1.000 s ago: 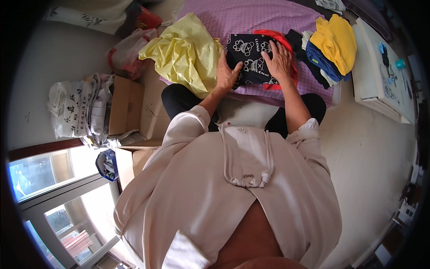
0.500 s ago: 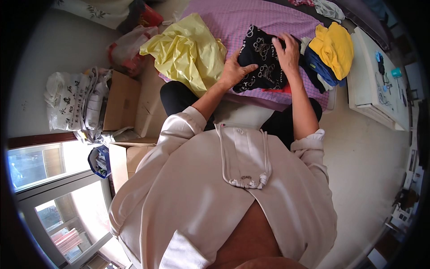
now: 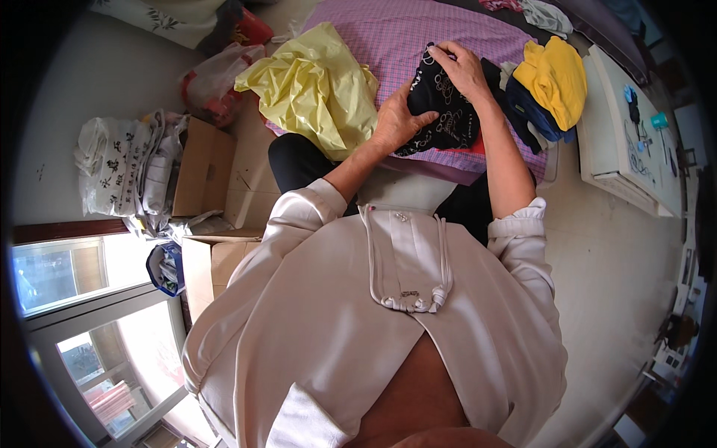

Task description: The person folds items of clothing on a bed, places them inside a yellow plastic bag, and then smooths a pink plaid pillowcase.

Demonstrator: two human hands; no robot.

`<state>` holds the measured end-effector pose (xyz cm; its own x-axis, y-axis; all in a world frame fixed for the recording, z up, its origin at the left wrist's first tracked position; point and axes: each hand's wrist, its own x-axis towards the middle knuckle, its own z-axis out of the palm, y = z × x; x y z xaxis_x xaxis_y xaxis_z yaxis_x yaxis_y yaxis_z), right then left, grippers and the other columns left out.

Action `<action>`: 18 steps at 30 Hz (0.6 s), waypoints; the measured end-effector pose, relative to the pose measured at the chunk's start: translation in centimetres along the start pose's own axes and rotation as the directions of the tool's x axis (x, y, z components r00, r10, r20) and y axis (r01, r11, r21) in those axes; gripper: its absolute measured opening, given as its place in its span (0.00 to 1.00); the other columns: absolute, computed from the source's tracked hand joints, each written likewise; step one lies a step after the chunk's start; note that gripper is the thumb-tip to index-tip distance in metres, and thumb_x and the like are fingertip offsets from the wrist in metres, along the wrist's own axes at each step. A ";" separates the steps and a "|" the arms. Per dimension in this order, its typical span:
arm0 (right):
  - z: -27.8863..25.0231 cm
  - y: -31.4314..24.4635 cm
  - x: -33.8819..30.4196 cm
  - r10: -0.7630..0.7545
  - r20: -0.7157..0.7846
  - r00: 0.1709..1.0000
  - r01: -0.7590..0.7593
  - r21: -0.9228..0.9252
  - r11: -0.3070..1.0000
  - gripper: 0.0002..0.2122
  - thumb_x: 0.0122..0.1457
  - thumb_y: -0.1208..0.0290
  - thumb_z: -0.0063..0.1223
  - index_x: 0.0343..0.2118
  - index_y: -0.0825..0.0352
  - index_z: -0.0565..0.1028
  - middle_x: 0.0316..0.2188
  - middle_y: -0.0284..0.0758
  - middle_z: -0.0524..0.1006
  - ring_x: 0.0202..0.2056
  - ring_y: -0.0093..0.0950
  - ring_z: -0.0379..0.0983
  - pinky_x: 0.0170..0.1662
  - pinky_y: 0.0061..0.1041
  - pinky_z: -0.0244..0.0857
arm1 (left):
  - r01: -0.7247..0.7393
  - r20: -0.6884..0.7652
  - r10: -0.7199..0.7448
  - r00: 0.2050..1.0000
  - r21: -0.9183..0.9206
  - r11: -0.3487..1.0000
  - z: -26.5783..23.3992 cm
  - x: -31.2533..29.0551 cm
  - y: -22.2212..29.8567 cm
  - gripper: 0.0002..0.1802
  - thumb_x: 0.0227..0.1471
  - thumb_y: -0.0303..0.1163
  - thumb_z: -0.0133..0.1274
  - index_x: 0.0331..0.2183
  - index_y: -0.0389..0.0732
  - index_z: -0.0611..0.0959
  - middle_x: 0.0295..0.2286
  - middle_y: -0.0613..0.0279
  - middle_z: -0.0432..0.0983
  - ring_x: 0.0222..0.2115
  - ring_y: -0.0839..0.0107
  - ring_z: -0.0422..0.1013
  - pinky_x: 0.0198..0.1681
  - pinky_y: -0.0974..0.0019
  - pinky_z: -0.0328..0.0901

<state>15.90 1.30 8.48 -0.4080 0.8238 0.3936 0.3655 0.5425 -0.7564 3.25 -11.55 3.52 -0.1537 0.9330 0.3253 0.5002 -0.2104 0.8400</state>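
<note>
A folded black garment with white line prints (image 3: 446, 112) lies on the purple checked cloth (image 3: 418, 26) in front of me. My left hand (image 3: 399, 122) grips its left edge, thumb on top, the other fingers partly hidden by the edge. At its far edge my right hand (image 3: 463, 72) has its fingers bent over the fabric. Something red (image 3: 475, 143) shows from under the garment's near right side. To the right, a yellow garment (image 3: 554, 78) tops a stack with a dark blue garment (image 3: 528, 112). A crumpled yellow plastic sheet or bag (image 3: 317, 93) lies left of my left hand.
A white cabinet (image 3: 624, 164) with small items on top stands at the right. Cardboard boxes (image 3: 203, 166) and wrapped plastic bundles (image 3: 112, 164) sit at the left. Near them is a blue bag (image 3: 166, 269). Other cloths (image 3: 545, 16) lie at the far right.
My right hand has moved left and farther away, from the garment's right side to its far edge. My left hand has shifted slightly right. The black garment looks narrower.
</note>
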 end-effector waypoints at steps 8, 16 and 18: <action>0.4 0.4 0.9 0.027 -0.310 0.950 -0.028 0.002 1.000 0.12 0.52 0.62 0.54 0.25 0.68 0.76 0.19 0.38 0.76 0.24 0.35 0.73 0.31 0.31 0.65 | 0.003 -0.017 -0.003 1.000 -0.015 1.000 -0.3 -0.5 1.1 0.43 0.35 0.39 0.69 0.49 0.28 0.68 0.36 0.45 0.76 0.38 0.59 0.74 0.44 0.63 0.68; 1.8 0.7 1.6 -0.382 -0.313 0.870 0.258 -0.370 0.892 0.11 0.54 0.63 0.53 0.34 0.64 0.76 0.34 0.38 0.77 0.38 0.37 0.73 0.40 0.34 0.65 | 0.290 0.115 -0.294 0.949 -0.683 0.670 0.7 0.4 -4.3 0.23 0.46 0.28 0.60 0.45 0.34 0.74 0.33 0.59 0.78 0.29 0.70 0.75 0.33 0.70 0.72; 2.9 0.0 0.8 -0.520 -0.222 0.825 0.396 -0.431 0.811 0.18 0.55 0.57 0.52 0.41 0.68 0.73 0.41 0.41 0.75 0.44 0.40 0.70 0.47 0.38 0.61 | 0.318 0.146 -0.376 0.915 -0.836 0.447 -0.1 0.8 -5.5 0.19 0.48 0.26 0.57 0.44 0.35 0.75 0.32 0.59 0.78 0.28 0.68 0.76 0.30 0.67 0.73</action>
<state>13.17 1.47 7.24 -0.3411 0.4336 0.8340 0.4958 0.8368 -0.2323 0.26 -9.70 -0.77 -0.2039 0.9756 -0.0818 -0.5377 -0.0418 0.8421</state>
